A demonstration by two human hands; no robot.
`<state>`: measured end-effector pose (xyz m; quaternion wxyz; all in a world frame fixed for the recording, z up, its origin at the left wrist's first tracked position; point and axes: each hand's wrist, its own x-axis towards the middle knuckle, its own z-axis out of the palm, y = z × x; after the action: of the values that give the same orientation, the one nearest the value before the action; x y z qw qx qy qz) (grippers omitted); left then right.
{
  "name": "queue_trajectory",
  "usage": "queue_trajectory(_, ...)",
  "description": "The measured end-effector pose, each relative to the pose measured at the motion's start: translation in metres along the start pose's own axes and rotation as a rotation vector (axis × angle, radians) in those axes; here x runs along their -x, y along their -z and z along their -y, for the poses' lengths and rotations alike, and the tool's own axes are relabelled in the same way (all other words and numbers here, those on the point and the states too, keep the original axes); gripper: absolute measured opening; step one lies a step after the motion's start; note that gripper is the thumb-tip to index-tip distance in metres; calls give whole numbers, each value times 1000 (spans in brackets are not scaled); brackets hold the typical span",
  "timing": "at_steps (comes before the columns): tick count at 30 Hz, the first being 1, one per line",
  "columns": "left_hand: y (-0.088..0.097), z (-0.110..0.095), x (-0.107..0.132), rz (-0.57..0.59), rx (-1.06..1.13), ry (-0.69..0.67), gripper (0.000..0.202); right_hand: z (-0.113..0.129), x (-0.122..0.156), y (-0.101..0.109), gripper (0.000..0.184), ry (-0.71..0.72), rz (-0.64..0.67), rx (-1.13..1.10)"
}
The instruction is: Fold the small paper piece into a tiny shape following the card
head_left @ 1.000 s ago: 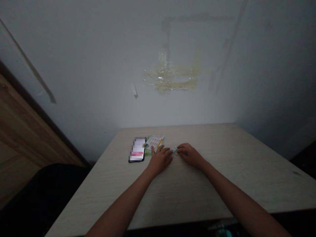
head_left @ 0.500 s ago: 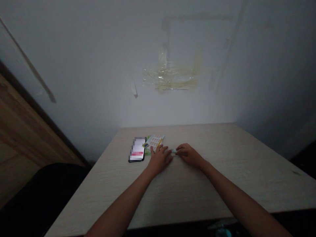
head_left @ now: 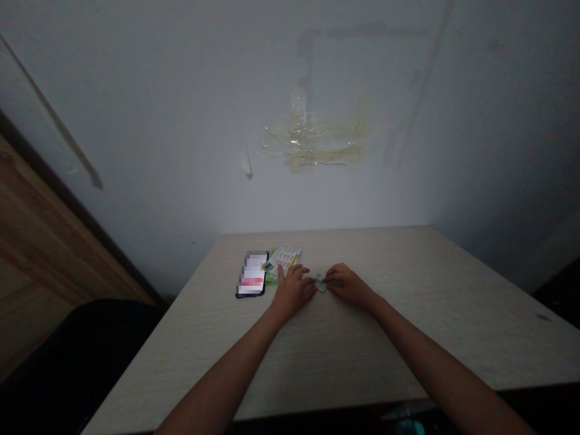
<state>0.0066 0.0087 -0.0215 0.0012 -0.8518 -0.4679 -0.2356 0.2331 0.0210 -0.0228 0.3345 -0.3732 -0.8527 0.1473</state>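
Between my hands, at the middle of the table, is a small pale folded piece of paper (head_left: 320, 283) with greenish print. My left hand (head_left: 293, 291) has its thumb and forefinger at the paper's left edge, its other fingers spread out toward the printed sheets. From the other side, my right hand (head_left: 347, 285) pinches the right edge, fingers bent together. Just beyond my left hand lie printed paper sheets (head_left: 283, 258), white with rows of small pictures over a green one; my fingers cover their lower right part.
A phone (head_left: 252, 275) with a lit, blurred screen lies left of the sheets, close against them. The pale wooden table (head_left: 362, 356) meets a wall (head_left: 181, 121) bearing old tape. A dark chair-like shape (head_left: 90, 344) stands at the left.
The small paper has turned between my fingers and now shows as a diamond with a corner toward me. My left fingers have shifted slightly; the phone stays in place.
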Motion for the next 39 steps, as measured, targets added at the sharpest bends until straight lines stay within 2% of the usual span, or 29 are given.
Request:
queue_trajectory(16,-2,0,-3,-16,6,18,11,-2,-2,0,9,25,-25,-27)
queue_trajectory(28,2,-9,-5,-42,0,25,11,-4,-6,-4,5,-118,-57,-23)
queue_trajectory(39,-1,-12,-9,-31,59,129,12,-9,-7,-15,25,-165,-93,158)
